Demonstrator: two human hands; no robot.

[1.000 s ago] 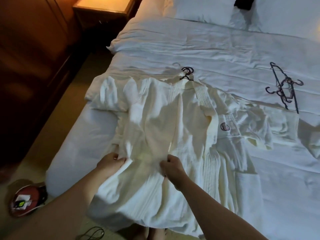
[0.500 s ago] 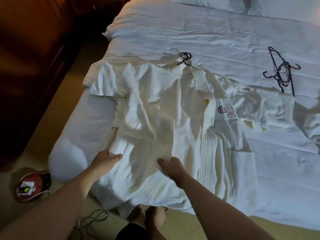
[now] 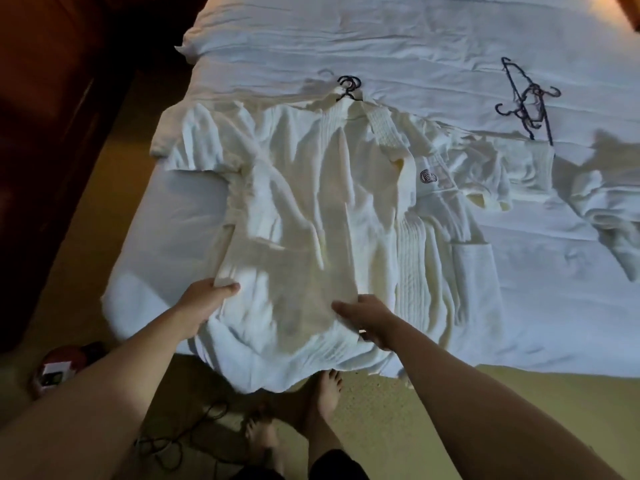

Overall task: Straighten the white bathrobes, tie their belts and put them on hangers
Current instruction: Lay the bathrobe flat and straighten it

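Item: white bathrobe (image 3: 311, 209), lying face-up across the bed (image 3: 450, 46), collar at twelve o'clock, hem hanging over the mattress edge at six o'clock.

Change since a second ago: the front panel, then bunched and lifted at the waist, is now lying flatter and spreading wider; the view is pulling back from the bed. Judgement: straightening is progressing; no tied belt is showing, so tying seems not yet done.

Left hand (image 3: 204, 303): at seven o'clock of the robe, fingers curling over the panel's left edge, thumb on top, pinching cloth.
Right hand (image 3: 370, 320): at five o'clock, fingers closing on the lower panel fabric, knuckles up.

Hanger in the robe (image 3: 348, 88): hook showing above the collar at twelve o'clock.
Spare hangers (image 3: 526, 102): tangled together at two o'clock, well apart from the robe.
Second robe (image 3: 609, 216): crumpled at three o'clock, partly out of frame.

Edges and room: the bed's near edge is running beside both hands; open sheet is lying at nine o'clock of the robe. Bare feet (image 3: 325, 393) are standing just below the hem; a cord (image 3: 180, 441) is trailing on the floor at seven o'clock, a possible snag.
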